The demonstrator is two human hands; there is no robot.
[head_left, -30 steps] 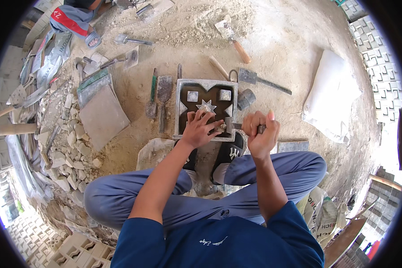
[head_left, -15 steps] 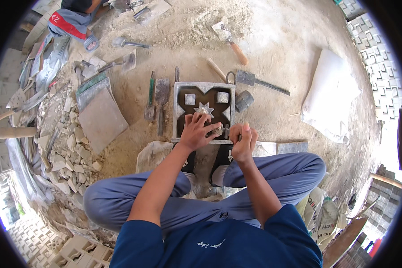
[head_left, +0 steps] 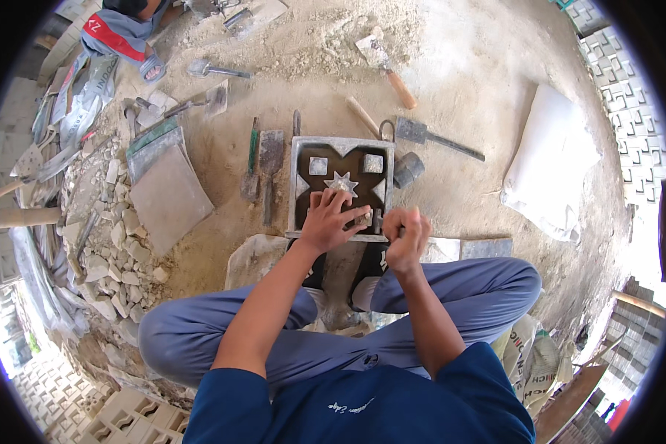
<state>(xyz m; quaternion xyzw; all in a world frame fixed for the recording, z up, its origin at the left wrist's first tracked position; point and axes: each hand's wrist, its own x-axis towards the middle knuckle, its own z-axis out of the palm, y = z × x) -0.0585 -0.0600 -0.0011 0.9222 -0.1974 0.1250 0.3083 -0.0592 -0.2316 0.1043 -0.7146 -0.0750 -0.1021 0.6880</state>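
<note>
A square grey metal mould [head_left: 294, 185] lies on the ground in front of my feet. Inside it are a star-shaped piece [head_left: 340, 182] in the middle and small square blocks, one upper left [head_left: 318, 166] and one upper right [head_left: 373, 163]. My left hand [head_left: 330, 223] rests over its lower half with fingers spread. Fingertips lie close below the star and against a small block [head_left: 364, 218] at the lower right. Beside the mould's lower right corner my right hand [head_left: 405, 235] is closed in a fist; whatever it grips is hidden.
Left of the mould lie a green-handled tool [head_left: 251, 159] and a flat metal trowel [head_left: 271, 174], then stacked plates [head_left: 169, 189] and rubble [head_left: 118, 259]. To its right are a dark cylinder [head_left: 407, 169], a flat-bladed tool [head_left: 436, 139] and a white sack [head_left: 551, 163]. Another person [head_left: 118, 37] sits far left.
My right hand has turned slightly, its thumb now tucked in rather than raised. The left hand stays over the mould. The whole view has shifted a little.
</note>
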